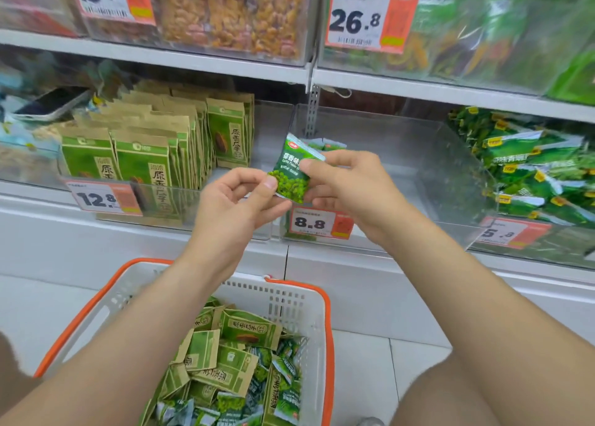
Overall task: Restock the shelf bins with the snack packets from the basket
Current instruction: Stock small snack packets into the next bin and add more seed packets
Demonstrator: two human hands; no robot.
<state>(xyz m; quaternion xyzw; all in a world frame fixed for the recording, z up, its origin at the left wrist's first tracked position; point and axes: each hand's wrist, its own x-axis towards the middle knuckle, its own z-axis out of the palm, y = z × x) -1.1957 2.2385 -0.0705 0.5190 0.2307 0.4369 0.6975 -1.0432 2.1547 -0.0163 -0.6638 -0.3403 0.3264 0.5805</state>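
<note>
Two bare forearms [112,345] rise from the lower edge of the view over a white perforated plastic basket with an orange rim [327,313], which stands on the pale tiled floor below the shelf. Its floor is covered by a loose heap of mixed snack packets [231,361], brown-paper ones with green labels among small glossy green ones. Above the basket's far rim, both hands meet on one small glossy green pea packet [291,174]. The left hand [235,200] pinches its lower left corner between thumb and forefinger, and the right hand [351,184] pinches its right edge, fingers curled round it. The packet hangs tilted in the air, just in front of the clear acrylic middle bin [402,155], whose front edge carries the orange-and-white 8.8 price tag [317,222]. This looks like the sorting and placing step: the packet is out of the basket and not yet in a bin. A few matching green packets [325,144] lie at the bin's back left corner, so this bin seems the right home. The next move calls for carrying the packet over the front wall and releasing it inside. The bin to the left holds upright brown-paper seed packets [154,148]; the bin to the right holds a pile of larger green bags [531,174].
</note>
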